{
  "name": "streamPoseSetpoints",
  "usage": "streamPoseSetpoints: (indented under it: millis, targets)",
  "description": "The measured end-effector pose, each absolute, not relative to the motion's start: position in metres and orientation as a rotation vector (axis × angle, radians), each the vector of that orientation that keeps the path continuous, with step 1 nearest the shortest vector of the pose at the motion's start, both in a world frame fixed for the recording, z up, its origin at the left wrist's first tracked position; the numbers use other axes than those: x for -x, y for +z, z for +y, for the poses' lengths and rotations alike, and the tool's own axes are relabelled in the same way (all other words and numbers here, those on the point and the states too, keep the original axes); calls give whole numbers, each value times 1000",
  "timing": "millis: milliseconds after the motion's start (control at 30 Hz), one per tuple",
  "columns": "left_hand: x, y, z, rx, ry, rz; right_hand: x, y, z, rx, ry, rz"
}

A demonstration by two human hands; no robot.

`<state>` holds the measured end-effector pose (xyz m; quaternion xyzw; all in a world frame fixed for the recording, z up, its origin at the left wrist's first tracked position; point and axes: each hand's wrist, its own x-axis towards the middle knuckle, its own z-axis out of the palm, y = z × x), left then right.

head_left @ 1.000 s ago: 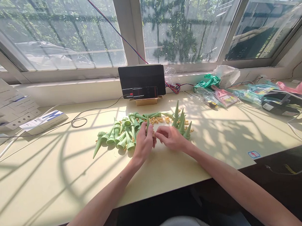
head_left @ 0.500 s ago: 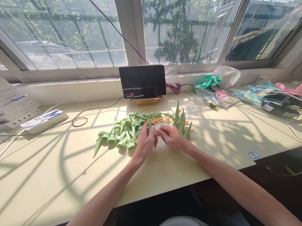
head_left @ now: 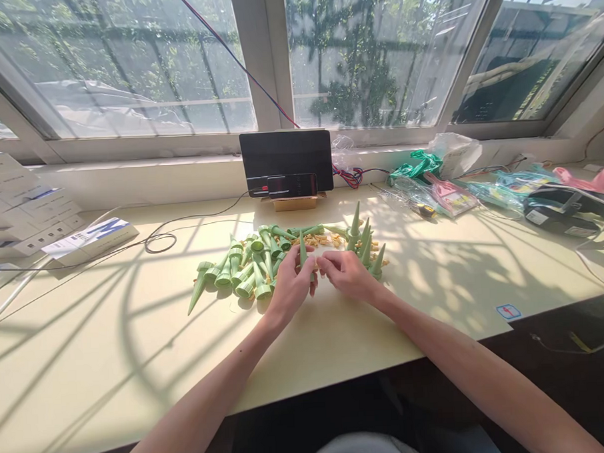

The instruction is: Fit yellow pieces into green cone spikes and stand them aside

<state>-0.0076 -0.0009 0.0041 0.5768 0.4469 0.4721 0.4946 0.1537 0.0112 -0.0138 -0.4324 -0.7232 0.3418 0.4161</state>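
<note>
My left hand [head_left: 293, 280] is closed around a green plastic cone-shaped spike [head_left: 303, 249], whose point rises above the fingers. Close beside it, the fingertips of my right hand [head_left: 344, 270] are pinched together at the spike's side, on a small tan piece that they mostly hide. Left of my hands lies a heap of green spikes [head_left: 244, 269] with round, ridged caps. Several more green spikes [head_left: 365, 244] stand points up just beyond my right hand. Small tan pieces [head_left: 322, 240] are scattered behind my hands.
A black tablet [head_left: 286, 154] and a phone [head_left: 293, 185] lean on a cardboard stand at the back. White boxes [head_left: 90, 241] and a dark cable [head_left: 160, 243] are on the left. Plastic bags [head_left: 414, 171] and a black headset-like strap [head_left: 561, 208] lie right. The table's front edge is near my forearms.
My hands have come slightly closer together at the green spike, and less of the tan piece shows between them. The heaps look unchanged.
</note>
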Motion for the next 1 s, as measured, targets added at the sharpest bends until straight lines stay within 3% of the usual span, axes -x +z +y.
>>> streamPoseSetpoints:
  millis: [1000]
  targets:
    - [5, 7, -5, -1294, 1154, 1028, -154, -4, 5, 983, 965, -1906]
